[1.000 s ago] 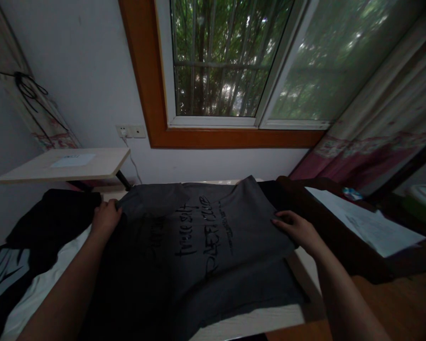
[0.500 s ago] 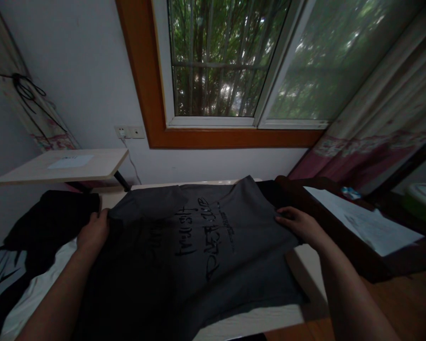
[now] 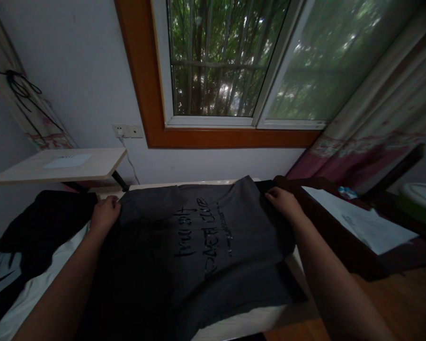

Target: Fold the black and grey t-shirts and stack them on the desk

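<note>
A dark grey T-shirt (image 3: 244, 237) with black lettering lies spread over a pale table (image 3: 248, 322), its print running sideways. My left hand (image 3: 105, 214) is closed on the shirt's far left edge, fingertips curled into the cloth. At the far right edge, my right hand (image 3: 284, 202) pinches the fabric between thumb and fingers. The lower left of the shirt is in deep shadow, so its folds there cannot be made out.
Left of the shirt are a black garment (image 3: 46, 218) and white cloth (image 3: 39, 289). A small raised shelf (image 3: 102, 161) bears a paper. On the right, a white sheet (image 3: 362, 220) lies on a dark brown surface. A window (image 3: 213, 71) is behind the table.
My right hand has moved up and left along the shirt's right edge. My left hand shifted outward, then back inward and up. The shirt's right side is slightly more bunched.
</note>
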Demonstrator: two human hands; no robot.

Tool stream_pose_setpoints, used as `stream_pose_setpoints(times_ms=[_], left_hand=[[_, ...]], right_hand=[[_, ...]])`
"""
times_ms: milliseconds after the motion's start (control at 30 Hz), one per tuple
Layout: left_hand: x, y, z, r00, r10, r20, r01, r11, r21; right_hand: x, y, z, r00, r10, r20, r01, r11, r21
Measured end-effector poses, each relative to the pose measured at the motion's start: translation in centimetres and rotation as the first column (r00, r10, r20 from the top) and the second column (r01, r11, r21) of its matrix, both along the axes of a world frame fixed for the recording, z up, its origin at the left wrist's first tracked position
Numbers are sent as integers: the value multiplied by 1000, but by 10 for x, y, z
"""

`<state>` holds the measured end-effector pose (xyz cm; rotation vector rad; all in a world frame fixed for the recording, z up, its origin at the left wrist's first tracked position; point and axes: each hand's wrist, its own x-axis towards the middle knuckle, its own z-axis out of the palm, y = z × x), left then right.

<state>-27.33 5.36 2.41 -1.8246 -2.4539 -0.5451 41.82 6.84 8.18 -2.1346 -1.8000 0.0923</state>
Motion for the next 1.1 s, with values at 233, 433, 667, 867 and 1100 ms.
stream_pose_setpoints(times_ms=[233,433,667,867,1100], left_hand=[[0,33,-10,998,34,46,-31,998,-59],[-15,53,-13,994,78,73,-64,983,-171],[-30,59,-8,992,57,109,-35,981,-189],[-38,45,-7,986,154,70,-146,983,-107],[-33,41,-15,996,90,16,-89,994,-61]], right_hand=[[-26,54,-23,987,83,-136,-75,995,62],[-38,63,-35,979,133,-155,-115,987,116],[-40,61,-36,977,165,-134,-144,978,151],[-39,62,-33,989,127,-76,-117,985,124],[-50,61,-37,995,100,-26,-98,991,91]])
